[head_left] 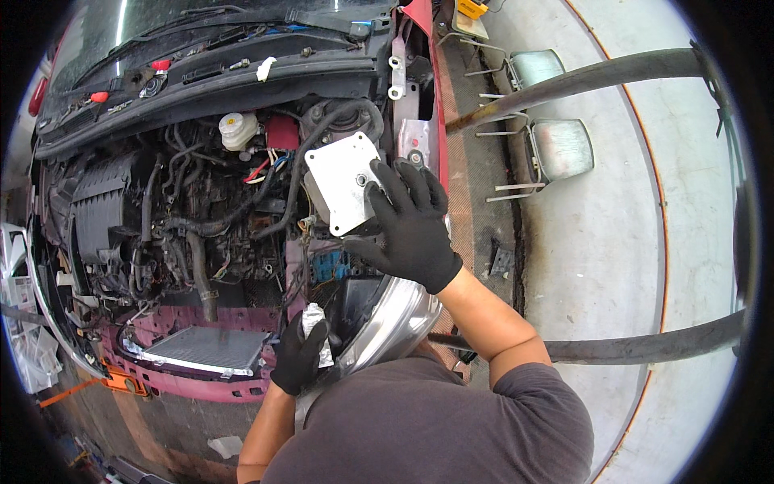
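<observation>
My right hand (407, 222), in a black glove, reaches over the right side of the engine bay. Its fingers are spread, with some tips lying on a flat silver metal plate (339, 179) that has holes at its corners and one larger hole. The thumb is stretched out near the plate's lower edge. Lower down, beside the headlight (395, 319), my gloved left hand (298, 356) is closed around a crumpled silver-white piece (314, 323). Whether that is a squeezed tube or a wrap, I cannot tell. The palm hides its lower part.
The open engine bay holds hoses, a black ribbed box (105, 202), a white-capped reservoir (239, 131) and a radiator (205, 348). Red-handled tools (161, 64) lie below the windshield. Metal chairs (562, 149) and a dark lift arm (580, 85) stand to the right.
</observation>
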`<state>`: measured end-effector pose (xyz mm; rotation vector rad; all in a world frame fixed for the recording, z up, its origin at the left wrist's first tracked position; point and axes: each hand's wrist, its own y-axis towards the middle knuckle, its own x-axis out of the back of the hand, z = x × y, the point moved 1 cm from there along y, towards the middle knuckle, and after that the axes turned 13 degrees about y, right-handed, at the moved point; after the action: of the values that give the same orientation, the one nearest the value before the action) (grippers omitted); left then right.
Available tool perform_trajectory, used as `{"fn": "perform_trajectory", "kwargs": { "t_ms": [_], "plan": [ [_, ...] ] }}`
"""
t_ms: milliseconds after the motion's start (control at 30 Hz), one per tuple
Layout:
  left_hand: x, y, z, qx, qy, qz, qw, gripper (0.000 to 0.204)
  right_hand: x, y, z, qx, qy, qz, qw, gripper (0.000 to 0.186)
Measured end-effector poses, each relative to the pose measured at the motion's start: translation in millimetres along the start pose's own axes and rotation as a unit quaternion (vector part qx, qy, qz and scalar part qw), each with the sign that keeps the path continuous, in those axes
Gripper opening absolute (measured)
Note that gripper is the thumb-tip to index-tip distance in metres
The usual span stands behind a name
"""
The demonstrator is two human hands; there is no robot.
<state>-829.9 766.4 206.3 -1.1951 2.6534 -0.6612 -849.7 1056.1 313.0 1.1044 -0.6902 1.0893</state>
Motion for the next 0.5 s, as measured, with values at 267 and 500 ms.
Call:
{"fn": "perform_trajectory", "kwargs": {
  "t_ms": [267, 500],
  "plan": [
    [-2, -2, -4, -0.009, 0.014, -0.012, 1.000, 0.021, 20, 9, -1, 0.023, -0.029, -0.018, 0.999, 0.062],
    [-1, -4, -13, 0.004, -0.014, -0.016, 1.000, 0.020, 16, 15, -32, -0.023, 0.087, -0.068, 0.994, 0.052]
  ]
}}
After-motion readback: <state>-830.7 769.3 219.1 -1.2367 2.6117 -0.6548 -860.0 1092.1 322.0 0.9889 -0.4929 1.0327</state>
